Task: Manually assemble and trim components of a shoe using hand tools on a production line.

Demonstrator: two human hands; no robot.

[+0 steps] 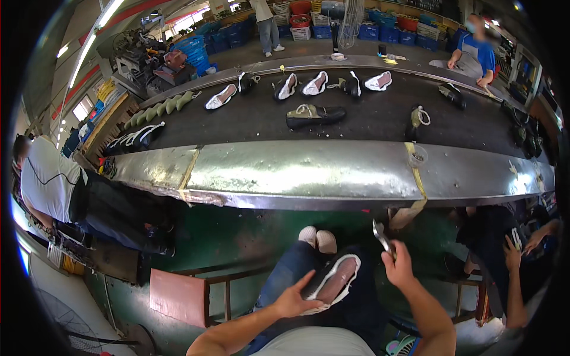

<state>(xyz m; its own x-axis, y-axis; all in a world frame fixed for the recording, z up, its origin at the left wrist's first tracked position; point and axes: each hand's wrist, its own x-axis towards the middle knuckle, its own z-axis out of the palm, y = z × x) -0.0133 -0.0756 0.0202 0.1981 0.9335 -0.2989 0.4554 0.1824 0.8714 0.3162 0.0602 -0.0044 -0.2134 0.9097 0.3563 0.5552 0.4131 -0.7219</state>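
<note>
Across my lap lies a dark shoe upper on a last, bottom side up, with a pinkish-brown insole framed by a white edge. My left hand grips its near-left side, thumb by the heel end and fingers along the edge. Raised to the right of the shoe, my right hand is closed around silver metal pincers, whose head points up and away from me. The pincers are apart from the shoe. Inside the right fist the handles are mostly hidden.
Ahead runs a dark conveyor belt carrying several shoes, behind a metal ledge with a small clear cup. A pinkish stool stands left. Co-workers sit at both sides; another person works across the belt.
</note>
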